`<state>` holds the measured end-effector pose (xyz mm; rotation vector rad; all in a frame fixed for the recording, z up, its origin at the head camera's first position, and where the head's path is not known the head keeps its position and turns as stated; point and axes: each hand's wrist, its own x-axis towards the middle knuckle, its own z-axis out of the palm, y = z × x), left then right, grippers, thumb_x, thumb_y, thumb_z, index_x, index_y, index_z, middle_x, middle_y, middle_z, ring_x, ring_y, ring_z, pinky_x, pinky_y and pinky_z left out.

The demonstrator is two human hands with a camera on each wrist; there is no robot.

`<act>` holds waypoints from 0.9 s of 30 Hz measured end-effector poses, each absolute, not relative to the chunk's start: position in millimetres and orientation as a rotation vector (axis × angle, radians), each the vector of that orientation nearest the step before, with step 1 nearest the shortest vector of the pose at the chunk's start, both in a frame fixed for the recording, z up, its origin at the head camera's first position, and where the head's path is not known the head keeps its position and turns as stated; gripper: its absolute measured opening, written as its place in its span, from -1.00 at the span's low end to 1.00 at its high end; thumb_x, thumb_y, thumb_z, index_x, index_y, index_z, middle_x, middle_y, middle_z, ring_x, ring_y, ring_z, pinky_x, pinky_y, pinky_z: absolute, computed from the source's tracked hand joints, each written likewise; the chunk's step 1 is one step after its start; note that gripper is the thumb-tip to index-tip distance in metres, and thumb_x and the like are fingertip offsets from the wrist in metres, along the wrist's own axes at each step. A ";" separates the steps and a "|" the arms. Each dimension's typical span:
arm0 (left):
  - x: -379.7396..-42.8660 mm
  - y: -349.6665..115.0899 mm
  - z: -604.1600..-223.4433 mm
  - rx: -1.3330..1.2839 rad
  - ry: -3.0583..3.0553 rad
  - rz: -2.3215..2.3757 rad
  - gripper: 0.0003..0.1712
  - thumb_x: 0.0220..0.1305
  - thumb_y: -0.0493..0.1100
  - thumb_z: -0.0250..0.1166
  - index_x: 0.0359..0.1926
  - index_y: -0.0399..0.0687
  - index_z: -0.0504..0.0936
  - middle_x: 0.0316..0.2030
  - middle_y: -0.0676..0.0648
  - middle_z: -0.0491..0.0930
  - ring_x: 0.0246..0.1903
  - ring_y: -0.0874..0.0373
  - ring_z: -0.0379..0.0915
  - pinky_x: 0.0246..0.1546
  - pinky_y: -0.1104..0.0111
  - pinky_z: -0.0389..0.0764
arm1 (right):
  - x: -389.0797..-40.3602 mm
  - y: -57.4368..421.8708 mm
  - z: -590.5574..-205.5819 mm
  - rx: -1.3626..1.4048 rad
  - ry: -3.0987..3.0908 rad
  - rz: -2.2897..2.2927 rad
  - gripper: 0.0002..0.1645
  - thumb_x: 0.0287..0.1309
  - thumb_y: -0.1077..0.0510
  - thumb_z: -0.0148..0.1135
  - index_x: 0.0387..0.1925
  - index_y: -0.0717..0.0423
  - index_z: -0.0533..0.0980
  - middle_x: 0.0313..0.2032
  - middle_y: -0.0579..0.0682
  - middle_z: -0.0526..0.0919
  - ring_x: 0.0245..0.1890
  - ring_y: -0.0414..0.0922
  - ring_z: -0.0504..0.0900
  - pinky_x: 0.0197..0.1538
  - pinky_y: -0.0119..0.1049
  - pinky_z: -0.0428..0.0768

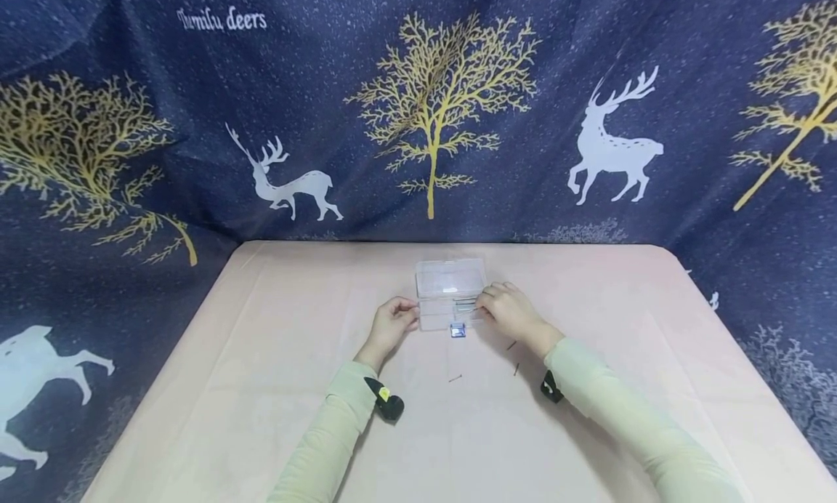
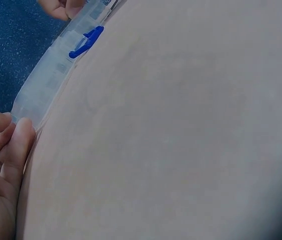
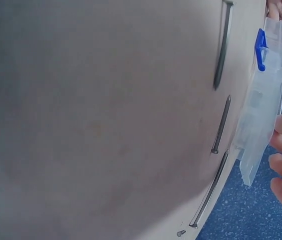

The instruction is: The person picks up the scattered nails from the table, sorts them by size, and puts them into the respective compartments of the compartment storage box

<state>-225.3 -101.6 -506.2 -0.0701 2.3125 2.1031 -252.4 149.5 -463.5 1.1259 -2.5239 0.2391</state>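
A clear plastic compartment box stands at the centre of the head view, its clear lid raised at the back and a blue plastic latch at its front edge. Several slim metal nails lie in its rear right compartment. On the box's left side, a person's left hand pinches the corner between thumb and bent finger. The right hand is at the box's right end, fingers partly bent; whether they hold anything cannot be told. Three loose dark metal nails lie apart below the box, one near lower centre and two toward the right, on a pale pink tabletop. Both arms wear pale green sleeves. Behind hangs a dark blue cloth printed with white deer and golden trees.
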 end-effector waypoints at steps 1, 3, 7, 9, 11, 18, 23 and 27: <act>-225.4 -101.6 -506.6 -0.066 2.309 2.108 -0.80 0.25 -0.42 0.16 -0.13 -0.48 0.51 -0.13 -0.37 0.57 -0.33 0.23 0.60 -0.22 0.44 0.69 | -253.1 149.4 -463.4 1.126 -2.519 0.247 -0.93 0.03 0.27 0.33 -0.39 0.10 0.59 -0.35 -0.01 0.67 -0.27 -0.04 0.58 -0.10 -0.15 0.54; -225.6 -101.7 -507.1 -0.056 2.305 2.116 -0.80 0.25 -0.42 0.16 -0.12 -0.49 0.50 -0.13 -0.39 0.57 -0.32 0.21 0.60 -0.22 0.44 0.69 | -254.7 149.2 -463.9 1.124 -2.512 0.249 -0.94 0.03 0.25 0.33 -0.39 0.10 0.59 -0.35 -0.01 0.67 -0.26 -0.05 0.57 -0.08 -0.16 0.53; -226.8 -102.2 -508.2 -0.065 2.316 2.081 -0.80 0.27 -0.39 0.16 -0.12 -0.46 0.51 -0.13 -0.37 0.58 -0.32 0.22 0.61 -0.22 0.45 0.69 | -258.1 148.4 -464.1 1.137 -2.474 0.254 -0.95 0.02 0.26 0.32 -0.41 0.09 0.59 -0.37 -0.02 0.66 -0.27 -0.06 0.53 -0.11 -0.17 0.49; -227.3 -102.6 -508.2 -0.074 2.330 2.046 -0.80 0.28 -0.36 0.15 -0.11 -0.42 0.51 -0.14 -0.33 0.59 -0.32 0.24 0.60 -0.21 0.47 0.69 | -259.2 147.6 -462.9 1.140 -2.451 0.261 -0.94 0.00 0.26 0.32 -0.42 0.10 0.58 -0.39 -0.02 0.65 -0.29 -0.06 0.52 -0.13 -0.17 0.47; -227.6 -103.0 -507.8 -0.092 2.337 2.022 -0.80 0.30 -0.33 0.15 -0.11 -0.38 0.52 -0.16 -0.28 0.60 -0.34 0.27 0.59 -0.22 0.48 0.68 | -260.0 146.5 -461.3 1.141 -2.435 0.271 -0.93 -0.02 0.27 0.33 -0.42 0.11 0.58 -0.40 -0.01 0.65 -0.30 -0.06 0.51 -0.14 -0.17 0.47; -227.6 -102.0 -504.8 -0.082 2.349 2.020 -0.76 0.34 -0.21 0.15 -0.15 -0.37 0.53 -0.24 -0.19 0.59 -0.31 0.23 0.59 -0.21 0.45 0.69 | -263.4 144.8 -460.5 1.111 -2.477 0.260 -0.89 -0.02 0.26 0.37 -0.38 0.12 0.59 -0.37 -0.01 0.66 -0.30 -0.06 0.51 -0.12 -0.18 0.48; -227.2 -101.3 -505.6 -0.042 2.367 2.019 -0.79 0.23 -0.33 0.21 -0.14 -0.39 0.52 -0.21 -0.21 0.58 -0.34 0.25 0.56 -0.24 0.44 0.70 | -264.0 143.5 -462.3 1.096 -2.511 0.222 -0.91 0.01 0.26 0.35 -0.38 0.11 0.60 -0.37 -0.02 0.66 -0.30 -0.08 0.51 -0.14 -0.19 0.47; -227.3 -101.7 -506.9 -0.047 2.362 2.032 -0.78 0.20 -0.35 0.23 -0.14 -0.40 0.52 -0.21 -0.23 0.57 -0.34 0.27 0.54 -0.24 0.43 0.70 | -264.3 141.7 -463.6 1.089 -2.517 0.204 -0.93 0.02 0.26 0.32 -0.40 0.09 0.59 -0.37 -0.04 0.66 -0.31 -0.08 0.50 -0.16 -0.19 0.45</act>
